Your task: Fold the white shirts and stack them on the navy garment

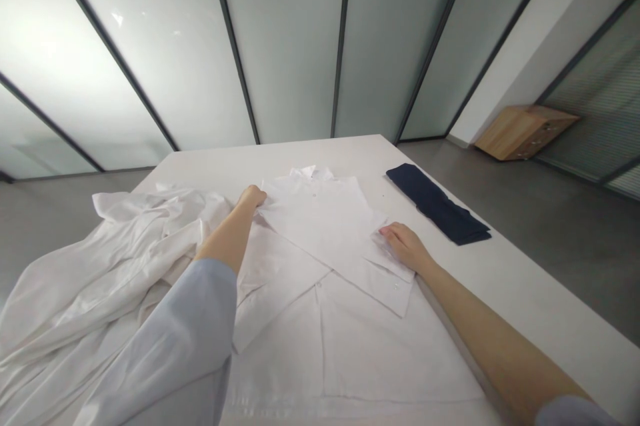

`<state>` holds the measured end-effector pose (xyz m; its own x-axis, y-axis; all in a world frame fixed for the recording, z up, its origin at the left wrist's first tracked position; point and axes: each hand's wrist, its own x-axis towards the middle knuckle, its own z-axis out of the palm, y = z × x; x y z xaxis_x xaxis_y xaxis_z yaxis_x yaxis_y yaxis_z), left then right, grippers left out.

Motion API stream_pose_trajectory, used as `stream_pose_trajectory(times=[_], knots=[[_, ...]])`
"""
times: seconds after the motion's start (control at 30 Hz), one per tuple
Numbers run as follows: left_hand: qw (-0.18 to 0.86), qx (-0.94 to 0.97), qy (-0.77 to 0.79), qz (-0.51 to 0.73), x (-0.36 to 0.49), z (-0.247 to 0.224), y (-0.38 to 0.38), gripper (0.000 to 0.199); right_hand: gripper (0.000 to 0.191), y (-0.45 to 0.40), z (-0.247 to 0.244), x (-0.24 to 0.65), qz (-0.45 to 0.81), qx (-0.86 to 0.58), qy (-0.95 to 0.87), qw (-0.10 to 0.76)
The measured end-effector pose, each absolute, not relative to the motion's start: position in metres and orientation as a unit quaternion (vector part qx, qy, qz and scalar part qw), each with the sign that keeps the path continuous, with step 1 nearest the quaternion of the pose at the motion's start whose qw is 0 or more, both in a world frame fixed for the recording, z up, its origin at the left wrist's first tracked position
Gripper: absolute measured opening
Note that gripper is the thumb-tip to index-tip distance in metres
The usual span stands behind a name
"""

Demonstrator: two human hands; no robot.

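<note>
A white button-up shirt [320, 239] lies flat with its collar at the far end and its sleeves crossed over the front. My left hand [253, 197] is closed on the shirt's edge near the left shoulder. On the right side, my right hand [403, 246] pinches the fabric by the upper sleeve, fingertips pressed together. One cuff with small buttons rests at the lower right of the body, close to my right wrist. The shirt's hem spreads toward me at the bottom of the view.
A loose heap of white garments [125, 266] covers the left part of the white table [225, 158], partly behind my left arm. Folded dark navy cloth [437, 205] lies near the right edge. Beyond stand frosted glass panels [285, 46] and a wooden cabinet [520, 131] on the floor.
</note>
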<state>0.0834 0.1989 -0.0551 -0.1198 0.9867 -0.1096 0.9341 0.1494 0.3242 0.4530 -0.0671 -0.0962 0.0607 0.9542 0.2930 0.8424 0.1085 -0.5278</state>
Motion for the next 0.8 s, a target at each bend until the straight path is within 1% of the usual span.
stream_pose_trajectory(times=[0.07, 0.17, 0.3, 0.47, 0.53, 0.6, 0.7, 0.8], knots=[[0.139, 0.651, 0.741, 0.093, 0.086, -0.057, 0.202, 0.038, 0.041, -0.067, -0.097, 0.454, 0.082, -0.65, -0.699, 0.287], [0.117, 0.662, 0.733, 0.104, 0.086, -0.059, 0.2, 0.039, 0.036, -0.068, -0.1, 0.452, 0.055, -0.639, -0.728, 0.244], [0.062, 0.691, 0.712, 0.103, 0.076, -0.06, 0.192, 0.039, 0.035, -0.07, -0.102, 0.448, 0.024, -0.635, -0.746, 0.201], [0.027, 0.674, 0.719, 0.167, 0.072, -0.052, 0.177, 0.042, 0.036, -0.071, -0.102, 0.447, 0.025, -0.637, -0.745, 0.199], [0.024, 0.715, 0.683, 0.147, 0.079, -0.051, 0.164, 0.042, 0.035, -0.07, -0.102, 0.448, 0.03, -0.637, -0.743, 0.204], [0.022, 0.764, 0.637, 0.095, 0.086, -0.054, 0.147, 0.046, 0.034, -0.07, -0.102, 0.448, 0.034, -0.635, -0.743, 0.208], [0.024, 0.799, 0.6, 0.023, 0.09, -0.067, 0.123, 0.057, 0.034, -0.07, -0.102, 0.448, 0.035, -0.634, -0.743, 0.211], [0.024, 0.809, 0.587, 0.0, 0.081, -0.079, 0.112, 0.066, 0.033, -0.07, -0.101, 0.447, 0.033, -0.636, -0.743, 0.206]])
